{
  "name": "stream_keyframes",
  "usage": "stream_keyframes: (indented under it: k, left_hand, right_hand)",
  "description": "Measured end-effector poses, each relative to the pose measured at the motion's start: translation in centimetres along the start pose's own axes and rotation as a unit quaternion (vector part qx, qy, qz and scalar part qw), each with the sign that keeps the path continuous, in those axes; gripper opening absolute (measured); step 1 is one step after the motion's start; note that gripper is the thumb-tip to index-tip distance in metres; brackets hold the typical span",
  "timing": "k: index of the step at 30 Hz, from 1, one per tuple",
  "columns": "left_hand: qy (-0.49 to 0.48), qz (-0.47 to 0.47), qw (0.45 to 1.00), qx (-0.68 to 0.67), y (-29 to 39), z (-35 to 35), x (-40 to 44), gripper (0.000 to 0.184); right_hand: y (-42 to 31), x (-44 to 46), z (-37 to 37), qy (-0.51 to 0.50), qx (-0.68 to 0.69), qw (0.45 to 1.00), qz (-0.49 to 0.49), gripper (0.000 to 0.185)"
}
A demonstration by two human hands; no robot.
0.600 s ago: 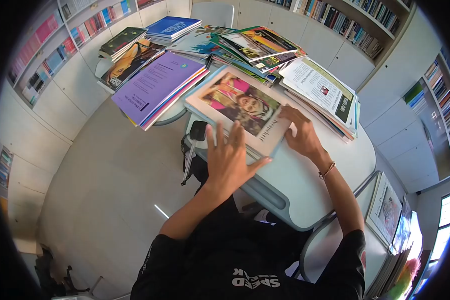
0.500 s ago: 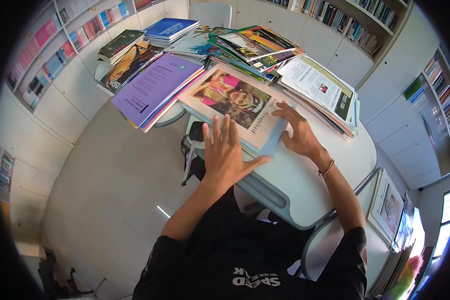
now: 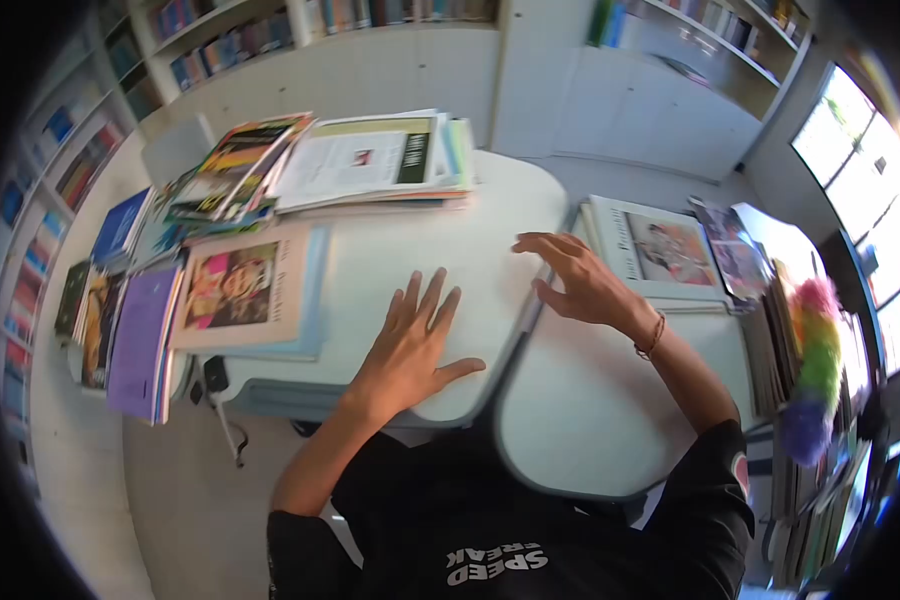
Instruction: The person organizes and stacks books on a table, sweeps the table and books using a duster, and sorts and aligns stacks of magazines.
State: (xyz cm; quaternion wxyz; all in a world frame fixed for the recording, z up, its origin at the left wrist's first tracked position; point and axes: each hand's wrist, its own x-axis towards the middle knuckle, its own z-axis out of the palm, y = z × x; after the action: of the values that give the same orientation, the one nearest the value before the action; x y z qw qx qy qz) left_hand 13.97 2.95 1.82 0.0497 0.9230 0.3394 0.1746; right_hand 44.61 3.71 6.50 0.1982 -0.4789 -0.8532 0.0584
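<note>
I'm seeing a peach magazine (image 3: 283, 285) showing a pink-and-dark picture, a pale blue cover (image 3: 317, 300) peeking from under it, and a booklet (image 3: 142, 345) glowing plain purple. A book (image 3: 122, 225) is showing deep blue. The tabletops (image 3: 410, 235) are gleaming white, the shirt (image 3: 410, 520) is carrying white lettering on black, and a duster (image 3: 818, 360) is banding pink, yellow, green and violet.

White table (image 3: 410, 235) bearing several magazine stacks (image 3: 370, 165).
</note>
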Motion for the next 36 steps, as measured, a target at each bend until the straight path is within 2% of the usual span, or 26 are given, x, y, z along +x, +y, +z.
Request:
stream_keyframes:
  k: [2, 6, 8, 12, 17, 21, 22, 26, 29, 32, 36]
  left_hand:
    - [-0.028, 0.043, 0.999, -0.006, 1.9, 0.6, 2.5, 0.095]
    - [-0.161, 0.110, 0.981, 0.004, 5.5, 2.0, 8.3, 0.097]
    - [-0.150, 0.136, 0.979, 0.001, 6.8, 3.6, 10.6, 0.096]
    - [-0.114, 0.168, 0.979, -0.017, 8.2, 6.0, 13.4, 0.095]
    - [-0.041, 0.165, 0.984, -0.050, 7.7, 6.1, 13.6, 0.092]
    - [0.077, 0.173, 0.982, 0.004, 6.2, 6.3, 14.2, 0.070]
    - [0.080, 0.164, 0.983, 0.002, 5.8, 6.1, 14.2, 0.070]
    - [0.071, 0.143, 0.986, -0.040, 3.8, 4.2, 13.4, 0.049]
    - [0.113, 0.141, 0.983, -0.025, 2.9, 2.2, 11.9, 0.041]
    - [0.153, 0.125, 0.980, 0.004, 1.9, -0.5, 8.6, 0.033]
    - [0.380, 0.107, 0.918, 0.027, 0.1, -6.1, 1.9, 0.021]
  right_hand:
    - [1.7, -4.1, -2.0, 0.020, -0.023, 0.999, 0.042, 0.052]
    - [4.9, -11.2, -2.1, 0.060, -0.097, 0.973, 0.200, 0.064]
    - [6.1, -13.4, 0.4, 0.118, -0.214, 0.960, 0.139, 0.077]
    - [4.6, -13.3, -0.3, 0.127, -0.176, 0.966, 0.140, 0.077]
    - [2.6, -13.5, -1.9, 0.062, -0.188, 0.979, 0.055, 0.063]
    - [0.8, -13.3, -1.4, 0.101, -0.152, 0.983, 0.000, 0.045]
    - [0.6, -13.1, -1.6, 0.095, -0.151, 0.984, -0.007, 0.045]
    - [0.1, -12.5, -2.5, 0.192, -0.046, 0.980, -0.032, 0.029]
    - [-2.3, -12.8, -2.7, 0.180, -0.027, 0.983, -0.010, 0.025]
    - [-5.0, -11.2, -2.8, 0.195, -0.015, 0.977, -0.088, 0.023]
    - [-8.5, -6.2, -2.1, 0.223, -0.014, 0.938, -0.264, 0.021]
